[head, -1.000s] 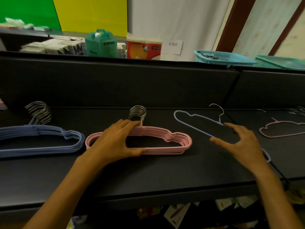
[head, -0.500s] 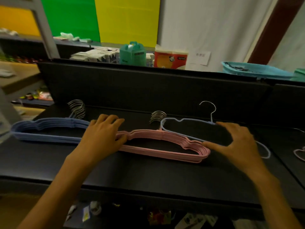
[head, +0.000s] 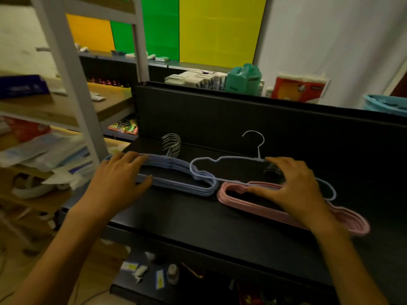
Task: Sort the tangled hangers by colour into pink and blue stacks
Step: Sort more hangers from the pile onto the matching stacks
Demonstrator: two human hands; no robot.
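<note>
Black shelf (head: 198, 219): holds all hangers.
Blue stack (head: 176, 179): left side, hooks (head: 172, 143) toward the back panel.
Left hand (head: 120, 179): lies on the stack's left end, fingers straight and slightly spread, thumb at the near bar.
Pink stack (head: 286, 213): right of blue, apart from it.
Loose blue hanger (head: 220, 160): spans both stacks, one end over blue, the other over pink.
Right hand (head: 293, 188): fingers curled on that hanger near its hook (head: 255, 139); grip appears to be a pinch, partly hidden.
</note>
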